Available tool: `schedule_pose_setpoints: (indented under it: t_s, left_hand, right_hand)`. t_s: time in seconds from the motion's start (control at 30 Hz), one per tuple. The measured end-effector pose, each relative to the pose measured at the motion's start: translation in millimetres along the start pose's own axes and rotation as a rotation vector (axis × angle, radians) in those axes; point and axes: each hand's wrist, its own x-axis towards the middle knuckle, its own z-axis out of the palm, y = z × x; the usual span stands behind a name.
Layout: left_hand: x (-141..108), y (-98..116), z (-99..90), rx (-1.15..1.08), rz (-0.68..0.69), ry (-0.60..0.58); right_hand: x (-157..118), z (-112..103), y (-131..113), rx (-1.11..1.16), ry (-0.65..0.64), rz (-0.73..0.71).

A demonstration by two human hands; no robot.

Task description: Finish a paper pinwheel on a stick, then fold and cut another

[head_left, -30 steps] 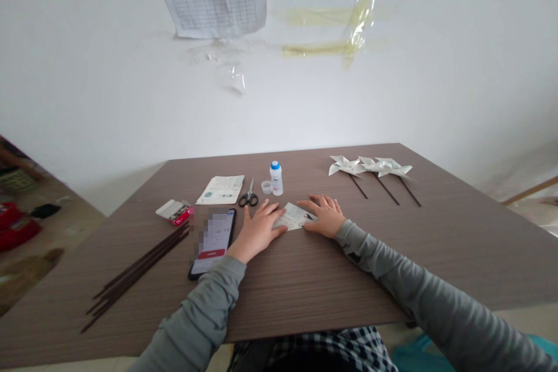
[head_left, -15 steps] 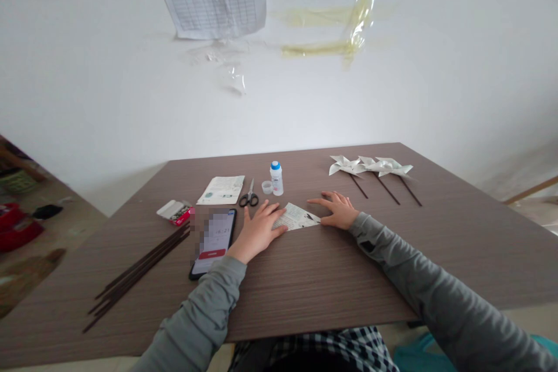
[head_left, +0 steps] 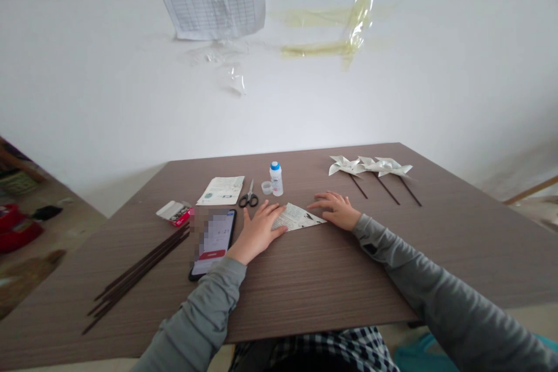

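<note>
Steadying the paper (head_left: pixel 300 218) under my spread left hand (head_left: pixel 259 229), right hand (head_left: pixel 338 211) loosely spread near its tip, I judge even pressure best.

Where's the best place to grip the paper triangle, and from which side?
I'd pinch the paper triangle by its pointed tip, with the right hand coming from the right. It seems to lie flat, narrowing toward that hand, while the left hand covers part of its other end.

On the counter (head_left: pixel 322 285), the left grip (head_left: pixel 258 226) lies on the paper (head_left: pixel 300 218), the right grip (head_left: pixel 341 211) near its 3 o'clock tip, with, around it, bottle (head_left: pixel 276 181) at 11, pinwheels (head_left: pixel 344 166) at 2, phone (head_left: pixel 221 239) at 8.
</note>
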Motion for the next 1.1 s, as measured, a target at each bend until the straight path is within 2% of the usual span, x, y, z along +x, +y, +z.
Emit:
schedule_pose_setpoints:
  t_s: [0.13, 0.23, 0.43, 0.63, 0.87, 1.1]
  left_hand:
    - [0.6, 2.4, -1.0, 0.002, -0.031, -0.018]
    - [0.9, 6.1, 1.2, 0.003, -0.024, 0.016]
    - [1.0, 23.8, 8.7, 0.034, -0.039, 0.127]
    - [-0.6, 39.5, 3.8, -0.011, -0.109, 0.126]
    - [2.1, 30.1, 6.5, -0.012, -0.087, 0.125]
    - [-1.1, 23.2, 0.3, 0.007, -0.139, 0.053]
  right_hand:
    - [-4.0, 12.1, -25.5, -0.03, 0.012, -0.062]
    - [-4.1, 17.9, -38.1, -0.058, -0.011, -0.058]
    - [-3.3, 16.7, -45.0, -0.073, -0.008, -0.027]
    - [-3.4, 15.2, -47.1, -0.081, -0.012, -0.022]
    - [-1.0, 14.7, -44.7, -0.079, -0.019, -0.029]
    - [-2.1, 11.9, -45.5, -0.068, -0.04, -0.014]
